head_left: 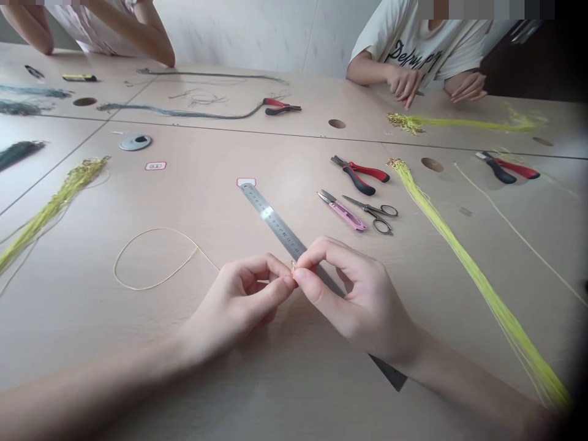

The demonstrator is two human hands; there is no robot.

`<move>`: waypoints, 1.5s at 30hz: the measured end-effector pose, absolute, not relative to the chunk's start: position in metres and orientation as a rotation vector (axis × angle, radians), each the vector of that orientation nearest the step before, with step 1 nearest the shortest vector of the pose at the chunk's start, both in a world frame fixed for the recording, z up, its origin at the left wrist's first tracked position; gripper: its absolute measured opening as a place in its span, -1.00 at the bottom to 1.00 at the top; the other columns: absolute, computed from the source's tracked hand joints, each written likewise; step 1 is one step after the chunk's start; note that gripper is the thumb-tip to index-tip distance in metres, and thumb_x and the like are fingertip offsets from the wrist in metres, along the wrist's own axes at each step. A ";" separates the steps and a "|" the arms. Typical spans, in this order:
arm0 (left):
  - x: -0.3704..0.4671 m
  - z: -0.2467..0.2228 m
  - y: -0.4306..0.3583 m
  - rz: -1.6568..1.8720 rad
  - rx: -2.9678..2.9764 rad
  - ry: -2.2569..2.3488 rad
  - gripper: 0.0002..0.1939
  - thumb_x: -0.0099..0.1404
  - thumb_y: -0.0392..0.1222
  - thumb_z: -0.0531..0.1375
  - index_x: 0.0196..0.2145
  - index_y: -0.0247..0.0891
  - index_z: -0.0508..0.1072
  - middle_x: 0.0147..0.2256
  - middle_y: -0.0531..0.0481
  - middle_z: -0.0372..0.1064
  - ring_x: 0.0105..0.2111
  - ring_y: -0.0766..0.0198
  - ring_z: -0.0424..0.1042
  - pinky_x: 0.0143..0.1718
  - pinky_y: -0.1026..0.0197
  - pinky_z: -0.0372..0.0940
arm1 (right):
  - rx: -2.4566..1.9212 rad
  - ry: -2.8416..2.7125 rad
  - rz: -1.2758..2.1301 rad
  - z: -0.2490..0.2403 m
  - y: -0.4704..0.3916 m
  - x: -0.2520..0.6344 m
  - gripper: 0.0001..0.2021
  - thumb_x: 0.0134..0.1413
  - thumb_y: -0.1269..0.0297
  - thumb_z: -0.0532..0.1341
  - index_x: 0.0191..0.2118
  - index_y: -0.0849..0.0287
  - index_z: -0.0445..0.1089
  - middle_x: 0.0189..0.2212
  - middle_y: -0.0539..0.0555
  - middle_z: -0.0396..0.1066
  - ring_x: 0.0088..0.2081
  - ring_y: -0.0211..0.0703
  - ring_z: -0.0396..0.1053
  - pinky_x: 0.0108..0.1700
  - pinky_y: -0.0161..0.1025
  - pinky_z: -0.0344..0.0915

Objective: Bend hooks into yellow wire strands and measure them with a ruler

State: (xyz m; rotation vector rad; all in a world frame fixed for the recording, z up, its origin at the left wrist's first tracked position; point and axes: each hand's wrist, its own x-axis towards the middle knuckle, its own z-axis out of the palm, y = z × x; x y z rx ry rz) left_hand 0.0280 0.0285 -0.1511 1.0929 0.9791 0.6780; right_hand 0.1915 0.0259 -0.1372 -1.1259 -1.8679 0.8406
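Fingertips of both my hands are closed in pinches that meet above a pale wood-grained tabletop (179,202). Left to right: a slanting bundle of fine yellow-green cords (55,205) lies with its tufted end pointing away from me. Next, a thin pale-yellow cord (196,247) forms one rounded loop, its tail running to my left hand (243,297) and out of sight behind it; whether it joins what I grip is hidden. Left thumb and forefinger are clamped on a small gold-coloured metal piece (293,267), just right of their tips and just left of my right hand (362,294), whose thumb and forefinger also clamp it. Its long axis appears roughly upright, across the line joining the pinches; neither hand is clearly nearer, since both touch it. Beneath my right hand a flat steel ruler (275,223) runs obliquely, far left to near right. Farther right lie pink-handled thread snips (346,217), red-and-black pliers (350,168) and dark metal scissors (374,211), all apart from my fingers; a second yellow-green cord bundle (452,239) slants toward me.
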 end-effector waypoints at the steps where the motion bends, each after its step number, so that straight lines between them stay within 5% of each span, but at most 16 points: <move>1: 0.028 -0.151 0.028 0.680 1.083 0.983 -0.73 0.17 0.02 0.17 -0.47 -0.25 0.38 -0.60 0.08 0.18 -0.47 0.28 0.30 -0.54 0.33 0.14 | -1.110 -1.898 0.786 -0.137 0.026 0.192 -0.87 0.09 0.44 0.11 -0.45 0.13 0.27 -0.53 -0.07 0.27 -0.48 -0.33 0.26 -0.46 -0.34 0.22; 14: 0.027 -0.151 0.028 0.737 1.165 0.948 -0.75 0.18 -0.03 0.17 -0.50 -0.26 0.40 -0.52 0.03 0.29 -0.51 0.34 0.23 -0.52 0.32 0.10 | -0.889 -2.241 0.175 -0.141 0.032 0.196 -0.86 0.11 0.50 0.04 -0.40 0.12 0.17 -0.54 -0.03 0.22 -0.48 -0.25 0.18 -0.34 -0.22 0.17; 21: 0.028 -0.154 0.025 0.737 1.054 0.936 -0.73 0.18 0.03 0.18 -0.49 -0.22 0.36 -0.67 0.17 0.02 -0.69 0.47 -0.05 -0.70 0.37 -0.15 | -0.962 -2.112 0.307 -0.132 0.036 0.204 -0.86 0.04 0.51 0.05 -0.44 0.13 0.20 -0.55 -0.02 0.27 -0.47 -0.25 0.24 -0.35 -0.20 0.20; 33: 0.027 -0.151 0.027 0.710 1.099 0.936 -0.71 0.19 0.02 0.16 -0.50 -0.26 0.37 -0.67 0.15 0.05 -0.69 0.46 0.00 -0.70 0.38 -0.05 | -0.988 -2.080 0.604 -0.135 0.031 0.197 -0.88 0.08 0.48 0.11 -0.42 0.14 0.29 -0.52 -0.05 0.32 -0.43 -0.28 0.29 -0.27 -0.22 0.25; 45: 0.027 -0.145 0.026 0.642 1.158 0.935 -0.63 0.20 0.11 0.12 -0.50 -0.29 0.34 -0.51 0.05 0.30 -0.50 0.35 0.22 -0.47 0.32 0.09 | -0.728 -2.295 -0.114 -0.139 0.037 0.198 -0.85 0.07 0.51 0.12 -0.49 0.27 0.31 -0.55 0.00 0.30 -0.45 -0.32 0.22 -0.27 -0.23 0.19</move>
